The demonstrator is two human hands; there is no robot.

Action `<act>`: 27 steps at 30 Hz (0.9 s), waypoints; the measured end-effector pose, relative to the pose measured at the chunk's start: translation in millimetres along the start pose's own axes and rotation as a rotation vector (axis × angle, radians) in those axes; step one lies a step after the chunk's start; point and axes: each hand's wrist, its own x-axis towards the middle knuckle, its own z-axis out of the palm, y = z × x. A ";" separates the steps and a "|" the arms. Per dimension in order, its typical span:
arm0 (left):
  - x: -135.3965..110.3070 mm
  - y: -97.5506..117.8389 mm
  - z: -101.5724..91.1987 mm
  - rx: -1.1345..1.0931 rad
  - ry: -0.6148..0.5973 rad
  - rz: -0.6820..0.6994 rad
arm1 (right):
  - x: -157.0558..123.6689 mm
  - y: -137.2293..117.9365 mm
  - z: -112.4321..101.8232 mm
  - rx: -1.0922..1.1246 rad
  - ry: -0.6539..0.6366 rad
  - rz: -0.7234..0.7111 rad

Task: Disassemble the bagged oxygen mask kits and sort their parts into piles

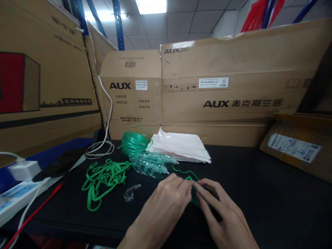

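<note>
My left hand (pixel 168 199) and my right hand (pixel 216 207) meet low in the middle of the black table (pixel 272 193), fingertips pinched together on a green elastic strap (pixel 188 174) whose loop trails away toward the back. Both hands are closed on it. Just behind them lies a row of clear plastic masks (pixel 150 164). A pile of loose green straps (pixel 103 178) is spread to the left, and a small clear plastic piece (pixel 131 192) lies near my left hand.
A coil of green tubing (pixel 133 141) and a stack of white plastic bags (pixel 181 147) sit at the back. Tall AUX cardboard boxes (pixel 220 93) wall the table. A power strip (pixel 15 193), a dark phone (pixel 58 164) and white and red cables lie at left.
</note>
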 end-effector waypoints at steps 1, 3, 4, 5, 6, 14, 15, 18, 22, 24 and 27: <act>0.0 -0.2 -1.1 -0.018 -0.001 0.003 | 0.0 0.3 -0.3 0.001 0.001 -0.003; -1.4 -1.4 -1.2 -0.059 0.002 0.010 | -0.5 1.1 -1.1 0.002 -0.009 -0.005; -2.6 -2.2 -0.1 -0.077 0.005 0.010 | -0.8 1.3 -1.5 0.003 -0.019 -0.003; -4.0 -2.9 1.4 -0.089 0.007 0.006 | -1.1 1.4 -1.9 0.005 -0.028 -0.002; -5.5 -3.5 3.1 -0.094 0.005 -0.005 | -1.1 1.3 -2.3 0.008 -0.035 0.002; -5.9 -2.8 7.1 -0.118 -0.045 -0.106 | 3.5 -4.4 -3.7 0.047 -0.037 0.074; -4.6 -2.9 6.7 -0.131 -0.050 -0.119 | 3.6 -4.5 -3.9 0.054 -0.043 0.086; -1.3 -5.0 5.8 -0.174 -0.047 -0.161 | 3.2 -3.0 -3.6 0.095 -0.051 0.126; 0.0 -9.4 4.5 -0.215 -0.013 -0.149 | 3.2 0.1 -2.7 0.133 -0.062 0.179; 0.1 -10.0 2.9 -0.215 -0.005 -0.125 | 3.7 0.4 -3.0 0.140 -0.070 0.196; 0.4 -7.8 -0.1 -0.213 -0.013 -0.125 | 4.2 -0.5 -4.1 0.152 -0.068 0.212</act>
